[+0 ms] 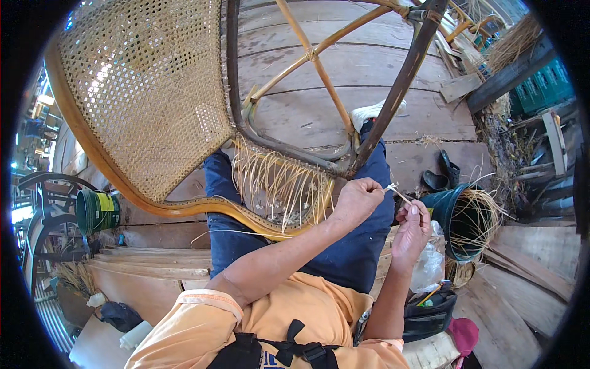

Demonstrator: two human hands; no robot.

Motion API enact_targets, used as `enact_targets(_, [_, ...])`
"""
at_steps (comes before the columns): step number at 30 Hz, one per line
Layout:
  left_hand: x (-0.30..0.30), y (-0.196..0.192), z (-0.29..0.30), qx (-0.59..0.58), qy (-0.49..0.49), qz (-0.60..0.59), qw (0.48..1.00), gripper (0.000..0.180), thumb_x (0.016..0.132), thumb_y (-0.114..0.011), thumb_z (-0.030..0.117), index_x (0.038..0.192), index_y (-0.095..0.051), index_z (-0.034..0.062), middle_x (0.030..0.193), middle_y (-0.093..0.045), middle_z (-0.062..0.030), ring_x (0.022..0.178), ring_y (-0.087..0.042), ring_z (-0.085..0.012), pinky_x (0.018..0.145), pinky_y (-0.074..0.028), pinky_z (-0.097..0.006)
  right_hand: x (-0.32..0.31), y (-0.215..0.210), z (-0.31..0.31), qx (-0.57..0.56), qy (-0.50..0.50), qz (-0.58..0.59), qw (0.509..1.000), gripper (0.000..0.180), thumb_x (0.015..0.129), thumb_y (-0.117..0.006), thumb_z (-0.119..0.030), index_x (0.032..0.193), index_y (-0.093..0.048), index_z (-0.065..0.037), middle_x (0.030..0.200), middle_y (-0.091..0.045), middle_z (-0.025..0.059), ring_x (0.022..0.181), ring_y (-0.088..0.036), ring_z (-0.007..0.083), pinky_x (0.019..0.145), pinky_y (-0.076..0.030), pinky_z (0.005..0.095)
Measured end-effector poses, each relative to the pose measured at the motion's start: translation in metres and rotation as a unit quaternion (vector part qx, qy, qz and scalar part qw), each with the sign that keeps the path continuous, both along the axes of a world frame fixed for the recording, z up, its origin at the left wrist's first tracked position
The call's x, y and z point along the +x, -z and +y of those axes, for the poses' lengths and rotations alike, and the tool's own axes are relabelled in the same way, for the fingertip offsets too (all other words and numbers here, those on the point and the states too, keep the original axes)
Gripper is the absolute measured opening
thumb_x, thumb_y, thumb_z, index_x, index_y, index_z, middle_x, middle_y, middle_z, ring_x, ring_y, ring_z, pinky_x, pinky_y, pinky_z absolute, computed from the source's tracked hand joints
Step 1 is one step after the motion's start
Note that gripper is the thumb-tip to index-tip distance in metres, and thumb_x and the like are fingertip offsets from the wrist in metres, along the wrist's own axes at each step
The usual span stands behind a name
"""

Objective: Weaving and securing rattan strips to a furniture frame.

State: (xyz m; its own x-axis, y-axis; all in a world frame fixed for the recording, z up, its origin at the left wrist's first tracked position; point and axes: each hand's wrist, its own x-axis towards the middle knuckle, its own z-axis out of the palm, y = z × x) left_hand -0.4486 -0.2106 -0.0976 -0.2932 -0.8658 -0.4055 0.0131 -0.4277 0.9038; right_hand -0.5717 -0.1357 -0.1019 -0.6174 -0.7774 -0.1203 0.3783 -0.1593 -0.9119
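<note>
In front of my lap, my right hand (413,230) is closed around a thin stick (402,197) with a whitish clump on its upper end. My left hand (361,200) is pinched shut, its fingertips at that whitish end; whatever lies between them is hidden. Close to my left hand, a chair frame with a woven cane panel (153,92) leans across my legs. Loose cane strands (264,169) hang in a fringe over its curved wooden rim (246,218). Dark poles (399,86) and crossed rattan braces (310,54) make up the rest of the frame.
To my right stands a green bucket (452,224) with cane strands spilling out, near dark sandals (444,172). A black bag (430,313) and a dark pink cap (464,335) lie closer. Another green bucket (98,211) stands at left, near wooden boards (153,261).
</note>
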Motion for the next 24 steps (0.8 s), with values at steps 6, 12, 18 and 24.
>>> enact_targets(6, [0.002, 0.002, 0.000, -0.031, -0.003, -0.050, 0.998, 0.014, 0.073, -0.057, 0.014, 0.071, -0.061, 0.0003, 0.055, -0.055, -0.0038, 0.052, -0.050, -0.0086, 0.052, -0.043, -0.026, 0.003, -0.004, 0.007, 0.019, -0.021, 0.125, 0.992, 0.013, 0.086, -0.056, -0.007, 0.097, -0.058, 0.000, 0.085, -0.058, 0.0045, 0.073, -0.052, 0.0107, 0.066, -0.041, 0.0223])
enact_targets(12, [0.003, 0.003, 0.000, -0.058, -0.016, -0.047, 0.997, 0.015, 0.073, -0.057, 0.014, 0.069, -0.060, -0.0006, 0.056, -0.056, -0.0069, 0.052, -0.052, -0.0101, 0.053, -0.044, -0.027, 0.007, -0.005, 0.009, -0.006, -0.009, 0.153, 0.988, 0.012, 0.086, -0.054, -0.002, 0.096, -0.059, 0.000, 0.085, -0.057, 0.0040, 0.074, -0.051, 0.0105, 0.068, -0.041, 0.0228])
enact_targets(18, [0.008, -0.004, 0.000, -0.064, -0.012, -0.058, 0.996, 0.015, 0.072, -0.057, 0.013, 0.070, -0.060, -0.0008, 0.056, -0.056, -0.0081, 0.052, -0.053, -0.0103, 0.053, -0.044, -0.027, 0.008, -0.005, 0.008, 0.023, -0.014, 0.136, 0.990, 0.012, 0.086, -0.054, -0.003, 0.096, -0.059, -0.001, 0.085, -0.057, 0.0037, 0.075, -0.050, 0.0103, 0.068, -0.040, 0.0231])
enact_targets(24, [0.010, -0.008, 0.001, -0.080, -0.003, -0.107, 0.991, 0.016, 0.073, -0.057, 0.015, 0.072, -0.061, -0.0005, 0.062, -0.060, -0.0139, 0.057, -0.060, -0.0192, 0.058, -0.047, -0.030, 0.012, -0.004, 0.009, 0.016, -0.020, 0.151, 0.988, 0.012, 0.086, -0.055, -0.005, 0.096, -0.059, -0.001, 0.084, -0.057, 0.0033, 0.075, -0.051, 0.0105, 0.068, -0.041, 0.0237])
